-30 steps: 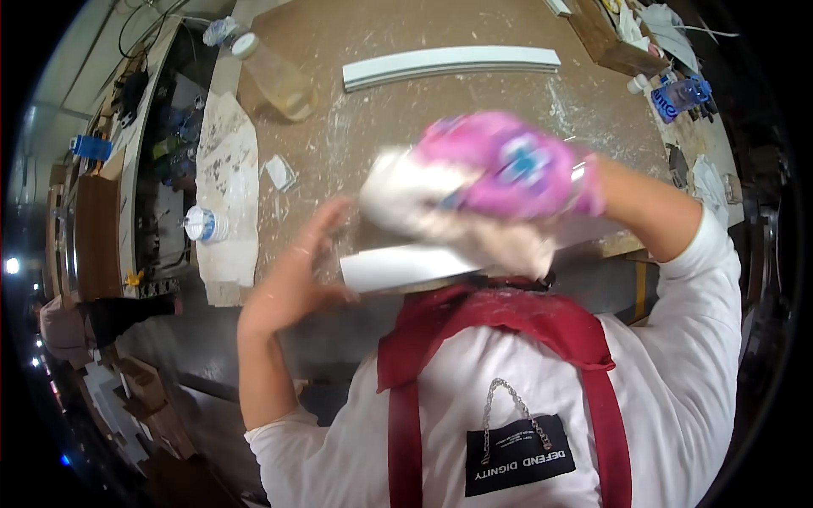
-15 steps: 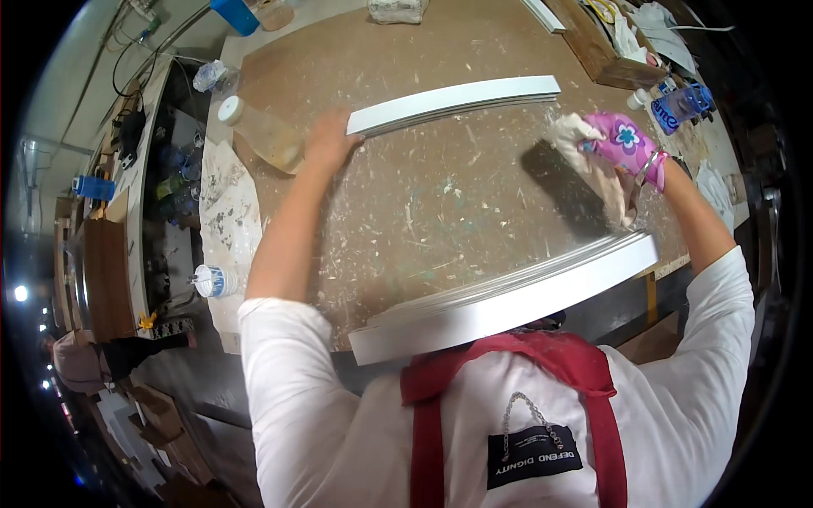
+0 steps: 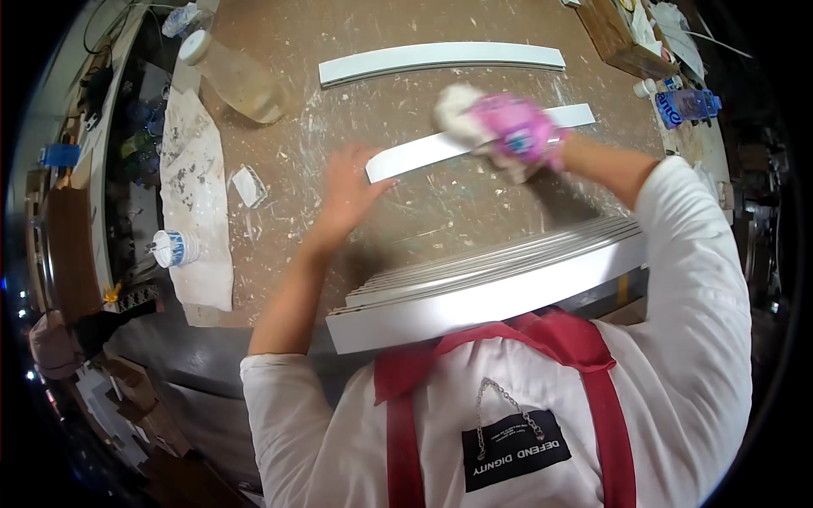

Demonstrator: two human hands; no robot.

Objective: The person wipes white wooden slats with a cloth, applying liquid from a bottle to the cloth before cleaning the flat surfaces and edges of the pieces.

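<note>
A single white strip (image 3: 417, 156) lies slantwise across the middle of the worktable. My bare left hand (image 3: 347, 190) grips its left end, thumb on the near edge and fingers on the far side. In a pink flowered glove, my right hand (image 3: 515, 131) holds a bunched whitish rag (image 3: 461, 114) over the middle of this strip. The glove and rag are blurred and hide that part. Beyond both hands lies a small stack of white strips (image 3: 440, 56). A larger, fanned-out stack of strips (image 3: 491, 292) rests along the near edge, against my body.
A cloudy plastic bottle (image 3: 237, 80) lies at the far left. Near it are a crumpled white scrap (image 3: 249, 186), a stained white sheet (image 3: 193, 144) and a small white tub (image 3: 176, 248). A wooden box (image 3: 622, 38) and a blue-labelled bottle (image 3: 688, 107) are at the right.
My left hand has left the far stack and moved nearer, now on a single strip. My right hand has brought the rag leftward from the right side onto that strip. The view has shifted.
</note>
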